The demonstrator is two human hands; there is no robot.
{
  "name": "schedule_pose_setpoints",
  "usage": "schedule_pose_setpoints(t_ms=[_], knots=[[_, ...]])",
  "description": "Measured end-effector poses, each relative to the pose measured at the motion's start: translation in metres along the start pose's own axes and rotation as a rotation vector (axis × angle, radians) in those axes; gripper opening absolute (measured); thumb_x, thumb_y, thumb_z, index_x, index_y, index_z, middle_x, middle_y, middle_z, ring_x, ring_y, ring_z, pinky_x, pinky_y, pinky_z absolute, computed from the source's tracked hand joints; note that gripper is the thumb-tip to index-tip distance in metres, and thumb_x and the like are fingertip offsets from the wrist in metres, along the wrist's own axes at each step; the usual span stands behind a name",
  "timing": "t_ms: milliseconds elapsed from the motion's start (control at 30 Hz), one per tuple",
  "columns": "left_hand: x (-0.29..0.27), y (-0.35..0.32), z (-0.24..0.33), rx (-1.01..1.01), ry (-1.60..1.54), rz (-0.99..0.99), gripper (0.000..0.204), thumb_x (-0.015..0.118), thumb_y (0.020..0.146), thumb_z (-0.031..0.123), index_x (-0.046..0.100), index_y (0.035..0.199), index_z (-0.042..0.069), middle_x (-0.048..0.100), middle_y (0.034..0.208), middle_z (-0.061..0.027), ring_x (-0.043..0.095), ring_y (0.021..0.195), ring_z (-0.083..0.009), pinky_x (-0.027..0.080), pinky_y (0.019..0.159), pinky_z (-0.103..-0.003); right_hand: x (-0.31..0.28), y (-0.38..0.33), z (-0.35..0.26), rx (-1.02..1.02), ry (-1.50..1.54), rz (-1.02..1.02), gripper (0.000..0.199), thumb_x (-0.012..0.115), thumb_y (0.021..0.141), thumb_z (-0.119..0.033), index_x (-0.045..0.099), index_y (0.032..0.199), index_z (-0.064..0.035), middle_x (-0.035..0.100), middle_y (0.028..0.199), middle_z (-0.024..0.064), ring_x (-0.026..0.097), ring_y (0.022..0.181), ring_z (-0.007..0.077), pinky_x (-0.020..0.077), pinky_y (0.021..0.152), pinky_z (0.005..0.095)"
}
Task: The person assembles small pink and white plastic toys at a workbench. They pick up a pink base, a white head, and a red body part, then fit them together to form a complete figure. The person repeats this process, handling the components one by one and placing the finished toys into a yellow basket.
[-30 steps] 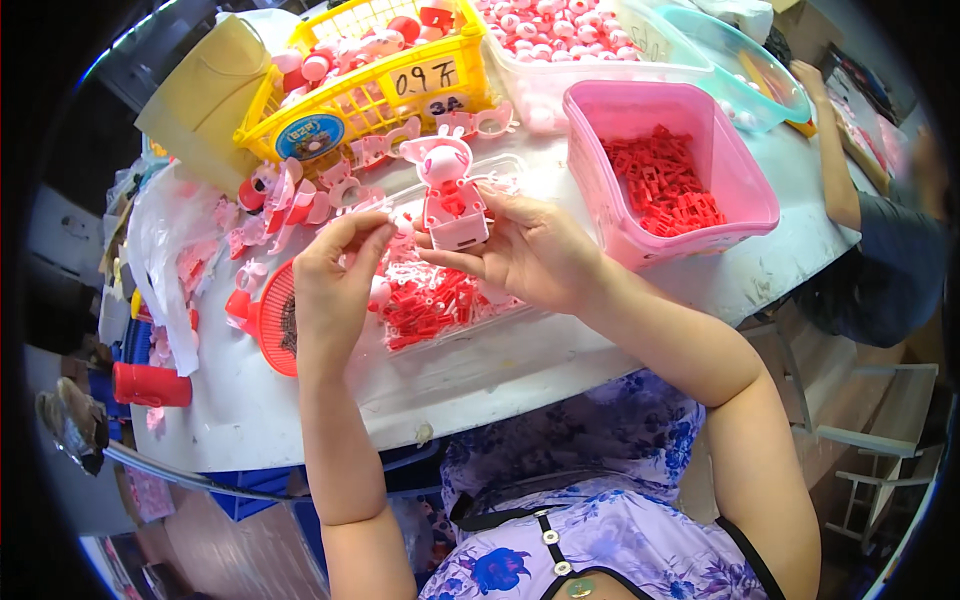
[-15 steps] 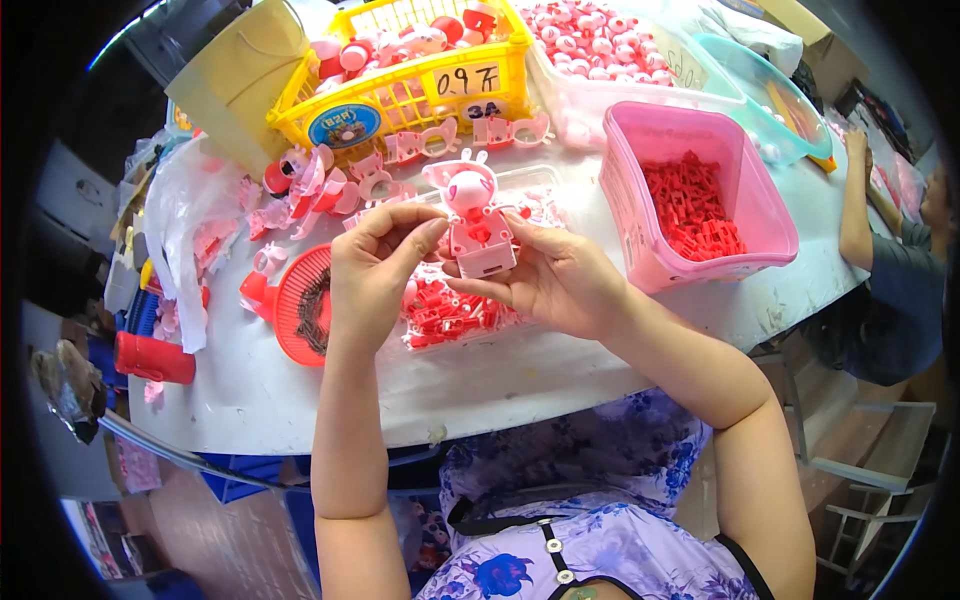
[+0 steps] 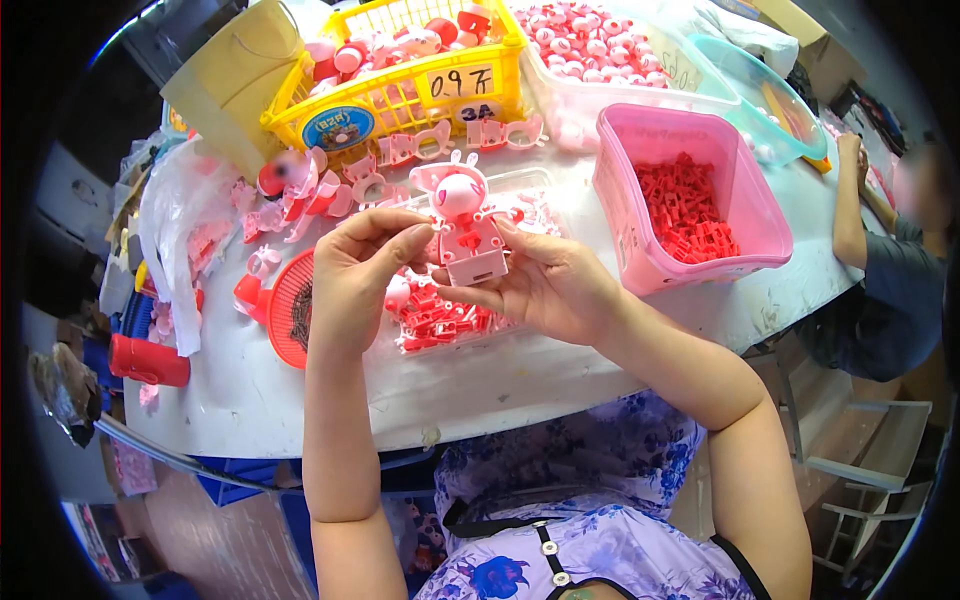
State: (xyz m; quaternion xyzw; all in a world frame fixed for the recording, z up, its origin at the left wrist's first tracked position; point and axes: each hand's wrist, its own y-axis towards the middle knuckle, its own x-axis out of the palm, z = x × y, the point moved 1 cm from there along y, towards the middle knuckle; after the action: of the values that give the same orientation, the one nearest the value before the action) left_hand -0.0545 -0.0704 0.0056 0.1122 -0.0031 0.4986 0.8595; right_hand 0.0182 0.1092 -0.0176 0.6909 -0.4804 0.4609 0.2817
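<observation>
Upright between my hands is a pink toy figure (image 3: 462, 195) with a round head, two small ears and a box-shaped lower body with red parts in its front. My right hand (image 3: 560, 285) grips the body from the right, thumb at its side and fingers beneath. At the opposite side, my left hand (image 3: 350, 275) pinches the toy's arm edge between thumb and forefinger; anything smaller in that pinch is hidden. Below the toy lies a clear tray (image 3: 535, 180) of red and pink small parts (image 3: 445, 322). A red round sieve-like basket (image 3: 285, 325) holding dark screws sits beside my left wrist.
A pink tub (image 3: 625, 225) of red parts stands at right. Behind are a yellow basket (image 3: 395, 95), a clear bin (image 3: 590, 120) of pink balls and a teal basin (image 3: 780, 150). Loose pink shells, plastic bags and a red cylinder (image 3: 150, 360) lie left. Another person (image 3: 900, 265) works at far right.
The view has shifted slightly. My left hand has drawn a little down and left, fingertips still at the toy's side. The toy remains held in my right hand.
</observation>
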Motion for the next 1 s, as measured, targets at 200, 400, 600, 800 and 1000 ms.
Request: schedule_pose_setpoints(t_ms=[200, 400, 600, 800, 1000], knots=[[0.002, 0.001, -0.001, -0.004, 0.103, 0.063, 0.012, 0.067, 0.085, 0.005, 0.066, 0.094, -0.003, 0.065, 0.080, -0.0051, 0.059, 0.070, -0.0092, 0.048, 0.065, -0.022, 0.000, 0.001, 0.001, 0.006, 0.017, -0.046, 0.032, 0.041, 0.100, -0.024, 0.049, 0.123, -0.0028, 0.055, 0.121, 0.0136, 0.054, 0.115, 0.0235, 0.0438, 0.104, 0.0439], [0.004, 0.000, -0.001, -0.020, 0.130, 0.029, 0.012, 0.065, 0.086, 0.005, 0.065, 0.095, -0.003, 0.064, 0.079, -0.0043, 0.057, 0.070, -0.0088, 0.047, 0.066, -0.022, -0.003, 0.003, 0.002, 0.013, -0.011, -0.052, 0.033, 0.042, 0.100, -0.024, 0.048, 0.125, -0.0040, 0.054, 0.122, 0.0116, 0.054, 0.114, 0.0225, 0.0447, 0.103, 0.0432], [0.005, 0.000, -0.002, -0.051, 0.113, 0.048, 0.012, 0.067, 0.085, 0.006, 0.065, 0.092, -0.003, 0.064, 0.078, -0.0041, 0.056, 0.069, -0.0089, 0.046, 0.063, -0.022, -0.002, 0.002, 0.002, -0.019, -0.051, -0.025, 0.046, 0.032, 0.102, -0.024, 0.032, 0.135, 0.0074, 0.043, 0.133, 0.0240, 0.046, 0.124, 0.0372, 0.0387, 0.108, 0.0449], [0.004, 0.001, -0.003, -0.071, 0.127, 0.019, 0.013, 0.068, 0.084, 0.007, 0.064, 0.092, -0.002, 0.063, 0.078, -0.0038, 0.056, 0.069, -0.0087, 0.046, 0.061, -0.022, -0.002, 0.001, 0.001, 0.031, -0.017, -0.052, 0.035, 0.041, 0.100, -0.024, 0.046, 0.127, -0.0018, 0.054, 0.122, 0.0152, 0.055, 0.114, 0.0283, 0.0455, 0.102, 0.0398], [-0.002, 0.002, -0.011, -0.149, -0.023, 0.022, 0.013, 0.069, 0.082, 0.006, 0.063, 0.091, -0.001, 0.064, 0.079, -0.0042, 0.057, 0.068, -0.0085, 0.046, 0.061, -0.021, -0.001, 0.001, 0.003, 0.014, -0.029, -0.031, 0.046, 0.034, 0.102, -0.024, 0.033, 0.134, 0.0076, 0.044, 0.132, 0.0249, 0.045, 0.124, 0.0386, 0.0376, 0.109, 0.0454]])
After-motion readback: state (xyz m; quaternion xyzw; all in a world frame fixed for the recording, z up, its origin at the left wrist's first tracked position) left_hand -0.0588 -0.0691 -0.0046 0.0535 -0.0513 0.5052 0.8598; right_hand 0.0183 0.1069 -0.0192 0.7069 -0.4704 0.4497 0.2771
